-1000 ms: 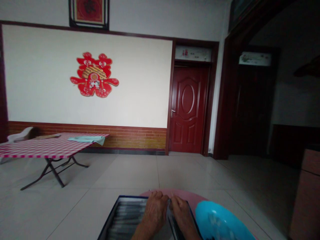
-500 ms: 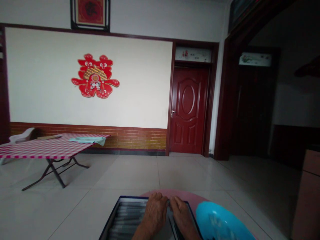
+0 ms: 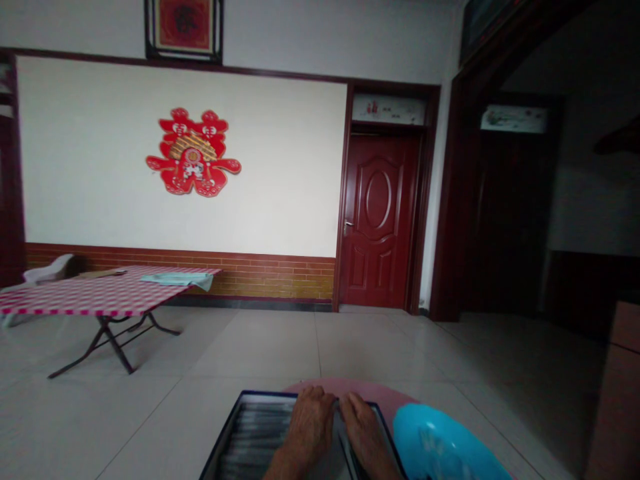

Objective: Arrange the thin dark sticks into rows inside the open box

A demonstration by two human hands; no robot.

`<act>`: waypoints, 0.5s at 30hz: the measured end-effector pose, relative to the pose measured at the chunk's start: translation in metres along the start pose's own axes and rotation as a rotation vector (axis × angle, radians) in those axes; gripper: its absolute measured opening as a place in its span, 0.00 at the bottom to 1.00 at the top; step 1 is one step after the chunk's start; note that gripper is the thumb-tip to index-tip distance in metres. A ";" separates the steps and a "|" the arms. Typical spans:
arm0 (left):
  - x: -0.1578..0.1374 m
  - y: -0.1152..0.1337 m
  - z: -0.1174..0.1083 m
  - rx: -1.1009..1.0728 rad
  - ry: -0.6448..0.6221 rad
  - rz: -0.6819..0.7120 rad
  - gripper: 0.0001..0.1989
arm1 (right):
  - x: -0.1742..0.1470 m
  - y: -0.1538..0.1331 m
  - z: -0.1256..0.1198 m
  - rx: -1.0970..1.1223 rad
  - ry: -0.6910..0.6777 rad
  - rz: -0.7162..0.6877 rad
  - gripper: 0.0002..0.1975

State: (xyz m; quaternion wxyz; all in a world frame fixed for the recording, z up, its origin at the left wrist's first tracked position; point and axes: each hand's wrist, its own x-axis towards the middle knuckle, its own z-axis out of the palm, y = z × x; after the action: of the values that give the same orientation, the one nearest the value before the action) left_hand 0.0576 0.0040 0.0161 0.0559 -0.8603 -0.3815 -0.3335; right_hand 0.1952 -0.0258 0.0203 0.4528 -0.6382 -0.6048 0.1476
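A rectangular tray [image 3: 270,394] with a dark blue rim lies at the bottom centre, on a pink round surface. Its left part holds several long grey strips [image 3: 260,433], blurred and lying side by side. My left hand [image 3: 311,421] reaches over the middle of the tray, its fingers curled at the far rim. Close beside it, my right hand [image 3: 366,430] bends its fingers the same way. A thin dark strip [image 3: 345,448] runs toward me between the two hands. What the fingertips pinch is too small and hidden to make out.
A bright blue plastic basin [image 3: 440,440] stands right of the tray on the pink round surface [image 3: 345,385]. Farther off at left is a folding table [image 3: 115,293] with a red checked cover and a pale cloth [image 3: 180,279]. A red door [image 3: 377,220] is in the back wall.
The view has turned very slightly to the left. Both hands stay at the tray's far rim, with almost no visible movement.
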 end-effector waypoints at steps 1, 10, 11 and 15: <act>0.000 0.001 0.000 -0.003 -0.003 0.000 0.12 | 0.000 0.000 -0.001 -0.022 0.001 0.002 0.17; 0.000 -0.003 0.003 0.013 -0.016 0.005 0.13 | 0.001 -0.003 -0.005 -0.143 -0.052 0.037 0.20; 0.001 -0.003 0.002 0.017 -0.023 0.001 0.13 | 0.000 -0.003 -0.005 -0.117 -0.048 0.025 0.19; -0.002 -0.005 0.005 0.026 0.009 0.023 0.13 | -0.001 -0.001 -0.002 -0.041 -0.029 -0.003 0.18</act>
State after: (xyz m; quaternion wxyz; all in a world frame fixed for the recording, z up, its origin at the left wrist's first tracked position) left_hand 0.0558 0.0081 0.0104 0.0727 -0.8624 -0.3754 -0.3317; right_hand 0.1954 -0.0270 0.0218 0.4312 -0.6444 -0.6150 0.1437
